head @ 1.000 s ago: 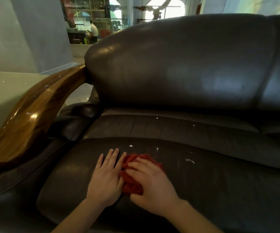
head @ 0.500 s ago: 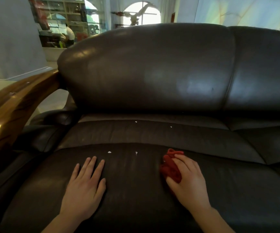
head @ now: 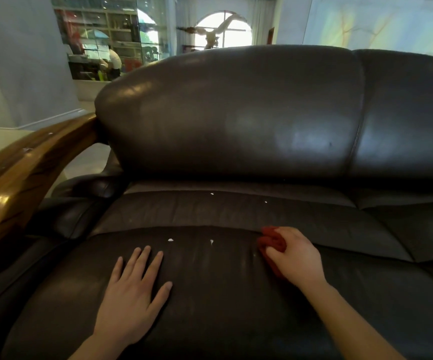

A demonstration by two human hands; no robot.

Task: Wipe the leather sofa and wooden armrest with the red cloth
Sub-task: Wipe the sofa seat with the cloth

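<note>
Wooden armrest (head: pixel 15 178) at far left: glossy, hard, curved; a few pale specks on its top, so judged not yet wiped. Your left hand (head: pixel 132 300) lay flat on the seat cushion (head: pixel 210 294) of the leather sofa (head: pixel 236 120), fingers (head: pixel 142 258) extended and slightly spread, holding nothing (it looked like a brace). White crumbs (head: pixel 170 240) sat just beyond its fingertips. The leather looked smooth, probably slick. Further right, the red cloth (head: pixel 272 242) lay bunched on the cushion near the seam: soft, light, likely to crumple and slip out, so best gripped by the bulk of the wad. Your right hand (head: pixel 297 258) was curled over it, fingers half closed, pressing it to the leather.
</note>
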